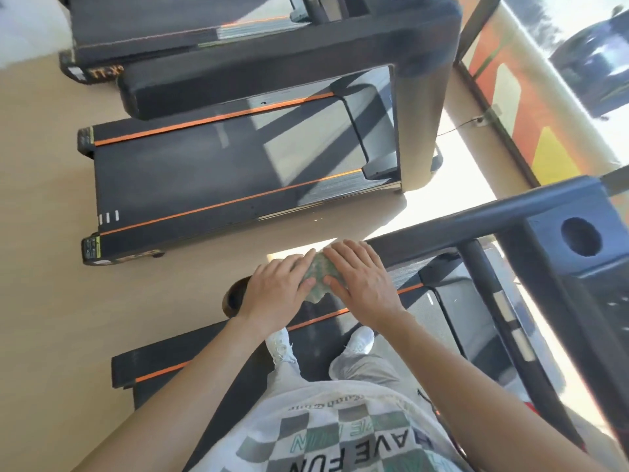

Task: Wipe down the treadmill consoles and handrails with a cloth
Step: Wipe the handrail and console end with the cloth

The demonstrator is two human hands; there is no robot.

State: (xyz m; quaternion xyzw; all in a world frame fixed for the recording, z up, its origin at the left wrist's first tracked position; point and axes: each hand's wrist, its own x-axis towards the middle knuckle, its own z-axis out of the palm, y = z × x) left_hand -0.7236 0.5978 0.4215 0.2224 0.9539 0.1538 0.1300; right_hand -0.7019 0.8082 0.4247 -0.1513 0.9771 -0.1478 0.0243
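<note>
A green patterned cloth (pixel 316 280) lies bunched on the near treadmill's left handrail (pixel 442 222), close to the rail's rounded end. My left hand (pixel 275 292) lies on the cloth's left side, fingers stretched over it and thumb against its lower edge. My right hand (pixel 361 277) covers the cloth's right side with spread, straight fingers pressing it onto the rail. The two hands almost touch, and most of the cloth is hidden beneath them. The dark console (pixel 551 267) with a round cup holder (pixel 580 236) sits to the right.
I stand on the treadmill belt (pixel 316 338), white shoes below my hands. A second treadmill (pixel 218 172) stands just ahead across a strip of tan floor (pixel 51 301), with a third beyond it. A window wall (pixel 531 107) runs along the right.
</note>
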